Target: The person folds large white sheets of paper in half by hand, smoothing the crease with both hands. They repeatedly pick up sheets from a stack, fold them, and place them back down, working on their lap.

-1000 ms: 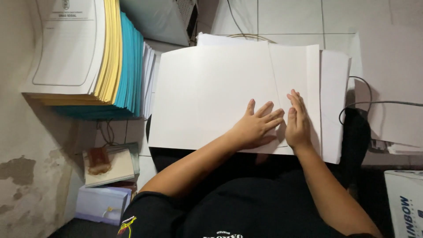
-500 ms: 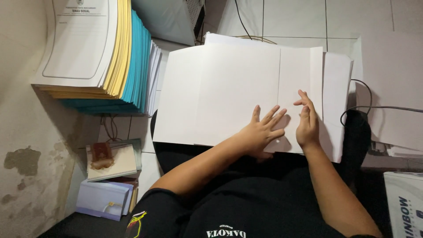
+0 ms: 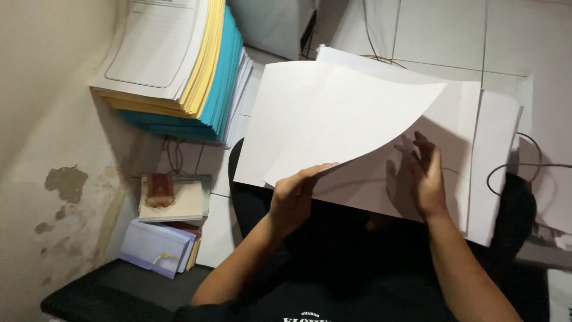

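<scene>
Fingers of the left hand (image 3: 295, 200) pinch the lifted white sheet (image 3: 345, 119); the right hand (image 3: 426, 179), fingers spread, presses the paper stack (image 3: 488, 173).

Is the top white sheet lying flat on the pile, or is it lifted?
Lifted. The left hand pinches the top white sheet at its near edge, curling it above the white pile; the right hand is flat underneath.

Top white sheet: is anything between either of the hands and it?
Nothing visible. The left hand grips the lifted top white sheet at its near edge. The right hand lies spread on the paper stack beneath, under the raised sheet's curl, with no object between.
</scene>
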